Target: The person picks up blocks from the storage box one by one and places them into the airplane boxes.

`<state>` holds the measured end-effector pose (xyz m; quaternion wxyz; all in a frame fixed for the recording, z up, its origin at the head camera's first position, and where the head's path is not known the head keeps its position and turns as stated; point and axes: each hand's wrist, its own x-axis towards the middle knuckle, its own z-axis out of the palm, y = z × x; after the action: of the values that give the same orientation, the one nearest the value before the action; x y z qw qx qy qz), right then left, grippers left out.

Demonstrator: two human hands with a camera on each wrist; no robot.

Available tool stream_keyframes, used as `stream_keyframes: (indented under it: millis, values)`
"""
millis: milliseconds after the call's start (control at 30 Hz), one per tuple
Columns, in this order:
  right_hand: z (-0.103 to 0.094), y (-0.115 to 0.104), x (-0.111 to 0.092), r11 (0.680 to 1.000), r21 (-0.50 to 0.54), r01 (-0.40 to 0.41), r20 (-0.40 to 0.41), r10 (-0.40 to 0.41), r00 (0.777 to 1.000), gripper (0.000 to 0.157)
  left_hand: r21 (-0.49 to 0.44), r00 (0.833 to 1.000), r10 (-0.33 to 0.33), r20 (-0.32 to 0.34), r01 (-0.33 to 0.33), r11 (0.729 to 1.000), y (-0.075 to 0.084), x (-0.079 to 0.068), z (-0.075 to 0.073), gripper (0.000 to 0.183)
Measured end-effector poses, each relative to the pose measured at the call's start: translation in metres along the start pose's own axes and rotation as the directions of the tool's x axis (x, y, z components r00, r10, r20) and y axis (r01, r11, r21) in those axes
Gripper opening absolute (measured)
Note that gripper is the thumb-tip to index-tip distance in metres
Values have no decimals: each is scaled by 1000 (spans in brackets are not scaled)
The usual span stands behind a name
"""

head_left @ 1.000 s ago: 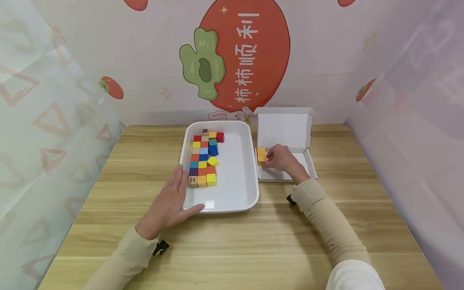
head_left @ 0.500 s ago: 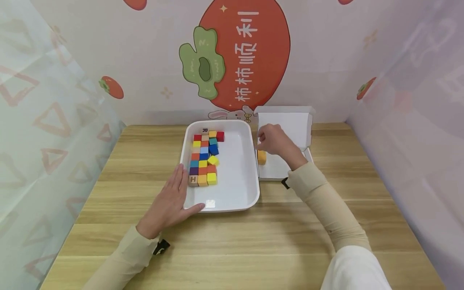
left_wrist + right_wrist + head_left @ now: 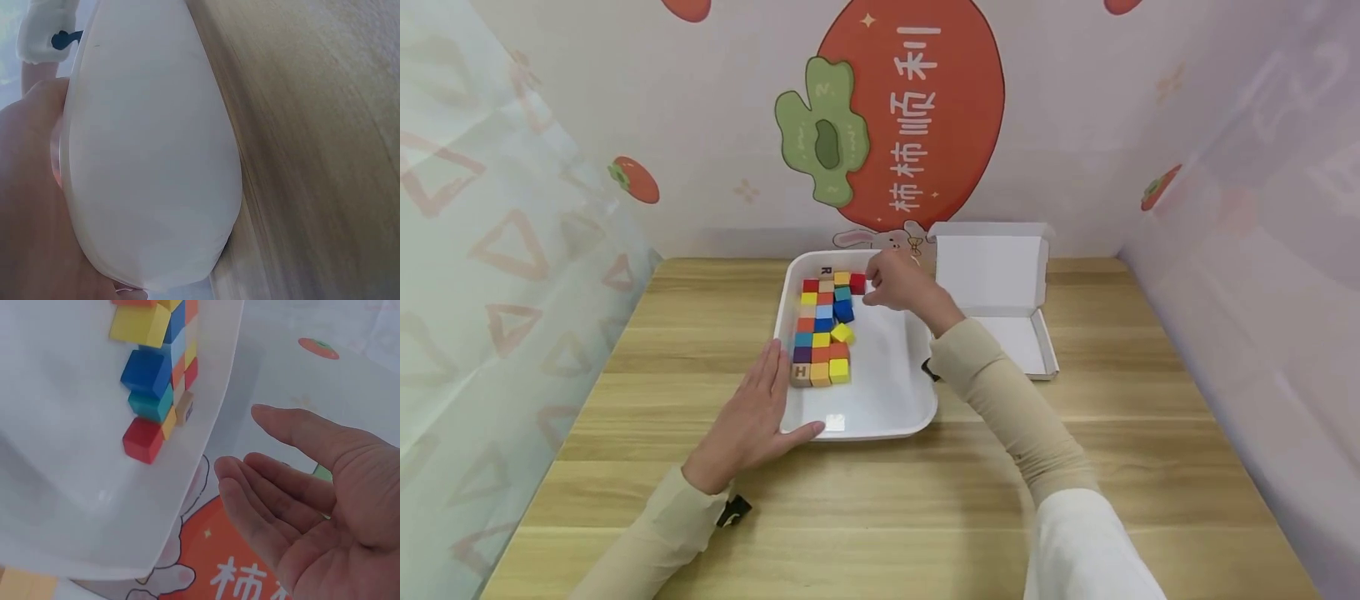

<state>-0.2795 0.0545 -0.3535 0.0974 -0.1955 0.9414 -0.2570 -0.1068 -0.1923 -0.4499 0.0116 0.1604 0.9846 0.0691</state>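
Several coloured wooden cubes (image 3: 821, 339) stand in rows along the left side of a white tray (image 3: 880, 383). Letters R and H show on two plain ones. My left hand (image 3: 752, 425) rests on the tray's left rim with straight fingers, its thumb along the near edge; the left wrist view shows the tray's outer wall (image 3: 150, 150) beside it. My right hand (image 3: 897, 282) hovers over the tray, close to a red cube (image 3: 857, 284) at the far end. In the right wrist view, that hand (image 3: 312, 494) holds nothing, thumb and loosely bent fingers apart.
A shallow white cardboard box (image 3: 1026, 342) with its lid (image 3: 988, 271) raised stands right of the tray; my right forearm hides its left part. The wooden tabletop (image 3: 850, 517) ends at a printed wall sheet (image 3: 1060, 150) behind.
My right hand has left the orange cubes in the box and moved left over the tray, towards the red cube. My left hand stays on the tray rim.
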Motion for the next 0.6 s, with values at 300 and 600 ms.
stream_keyframes:
  millis: [300,600]
  values:
    - [30,-9,23,996,56,-77,28,75,997,24,-6,1000,12,-7,-12,1000,0,-1,1,119]
    - [60,-5,36,975,71,-210,85,204,975,40,5,999,12,-30,-12,1000,1,-1,0,119]
